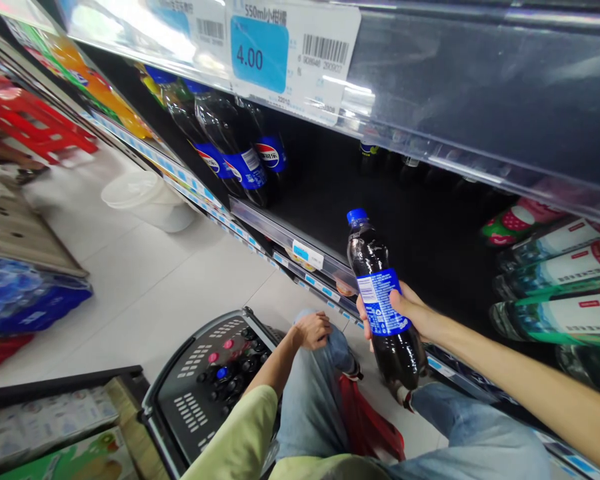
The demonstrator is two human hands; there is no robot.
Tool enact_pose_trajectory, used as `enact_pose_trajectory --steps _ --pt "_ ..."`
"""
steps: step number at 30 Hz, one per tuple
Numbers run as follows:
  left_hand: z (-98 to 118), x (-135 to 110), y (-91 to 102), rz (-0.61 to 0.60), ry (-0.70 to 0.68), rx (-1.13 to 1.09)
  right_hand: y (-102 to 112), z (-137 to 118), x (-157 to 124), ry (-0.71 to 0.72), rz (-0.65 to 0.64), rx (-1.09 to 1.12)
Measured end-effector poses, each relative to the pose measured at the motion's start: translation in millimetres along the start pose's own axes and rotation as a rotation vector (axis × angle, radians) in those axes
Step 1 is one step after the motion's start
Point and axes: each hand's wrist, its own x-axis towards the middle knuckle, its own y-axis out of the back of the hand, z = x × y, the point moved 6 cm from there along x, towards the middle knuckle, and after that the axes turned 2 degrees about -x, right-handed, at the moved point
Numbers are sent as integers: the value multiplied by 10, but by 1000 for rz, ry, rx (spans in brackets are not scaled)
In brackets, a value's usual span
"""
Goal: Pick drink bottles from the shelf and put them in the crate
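A cola bottle [367,257] with a blue cap and blue label is tilted in front of the shelf edge. My right hand [405,313] is closed around it at the label, thumb across the front. Some of the fingers are behind the bottle. My left hand [314,330] rests on my jeans knee [310,387], fingers curled in, with nothing visible in them. Similar cola bottles [230,140] stand on the dark shelf [325,193], to the left of the held one.
A grey shopping basket [180,380] with several dark bottles stands beside my left leg. Bottles with white labels [570,267] fill the shelf at right. A white bucket [150,200] and red plastic stools [35,120] stand on the floor further left. Boxed goods [75,460] are at lower left.
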Motion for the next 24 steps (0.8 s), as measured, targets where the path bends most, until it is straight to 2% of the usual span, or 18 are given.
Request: enact_pose_trajectory --steps 4,7,14,20,24 --pt "-24 -6 -39 27 -2 -16 -9 41 0 -123 -39 135" --pt "-46 -7 -72 37 -9 -29 -6 42 -2 -182 -12 229" --pt "-70 -25 -87 87 -28 -31 -59 -29 25 -149 -5 168" --pt "-57 -21 -71 63 -23 -28 -26 51 26 -179 17 178" --pt "-53 -12 -62 49 -10 -33 -57 24 41 -108 -4 180"
